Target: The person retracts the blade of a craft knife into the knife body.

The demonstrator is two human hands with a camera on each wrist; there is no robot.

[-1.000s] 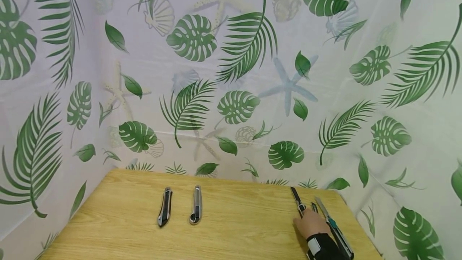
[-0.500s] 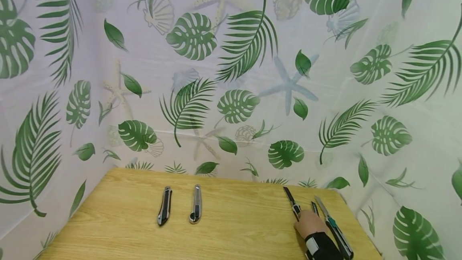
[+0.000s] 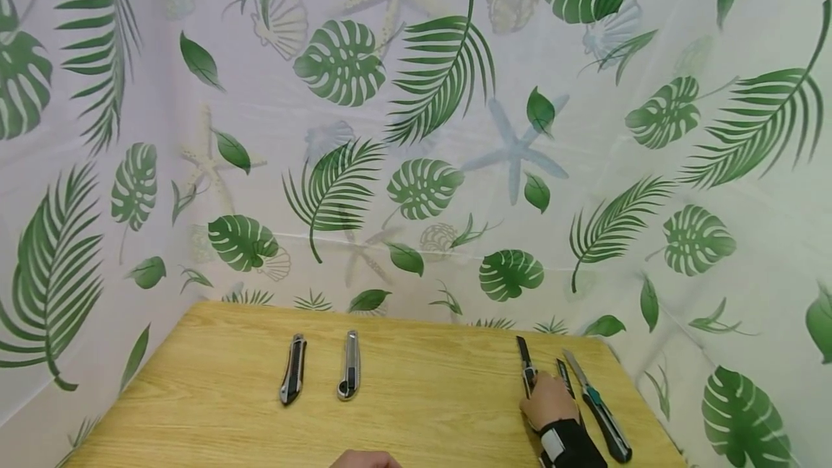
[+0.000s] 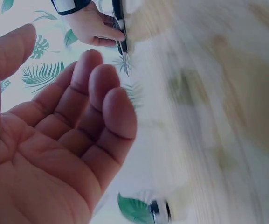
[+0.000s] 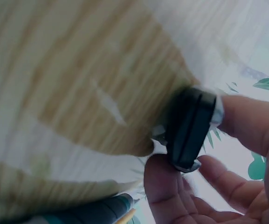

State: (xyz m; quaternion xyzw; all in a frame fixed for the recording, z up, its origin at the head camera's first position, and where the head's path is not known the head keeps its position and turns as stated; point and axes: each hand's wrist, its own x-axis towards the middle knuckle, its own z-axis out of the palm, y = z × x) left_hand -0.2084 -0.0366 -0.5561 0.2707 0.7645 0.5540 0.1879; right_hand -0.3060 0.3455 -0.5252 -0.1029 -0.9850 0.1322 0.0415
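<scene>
At the right of the table my right hand [image 3: 549,401] pinches a utility knife [image 3: 525,360], its dark blade pointing toward the table's back edge. In the right wrist view the knife's black body [image 5: 190,128] sits between thumb and fingers. My left hand [image 3: 366,459] just shows at the bottom of the head view. The left wrist view has its palm [image 4: 55,163] turned up, fingers loosely curled around nothing. Right of my right hand lie a dark cutter [image 3: 563,374], partly hidden by it, and a larger black-and-teal cutter [image 3: 607,421].
Two more utility knives lie side by side at the table's left, a dark one [image 3: 294,370] and a silver one [image 3: 349,367]. A wood-grain table [image 3: 429,403] spans the front. Leaf-print curtain [image 3: 416,128] hangs behind and at both sides.
My left hand has come into the head view at the bottom edge. The right hand has shifted slightly left with its knife, whose blade has changed angle. More of the dark cutter beside it shows.
</scene>
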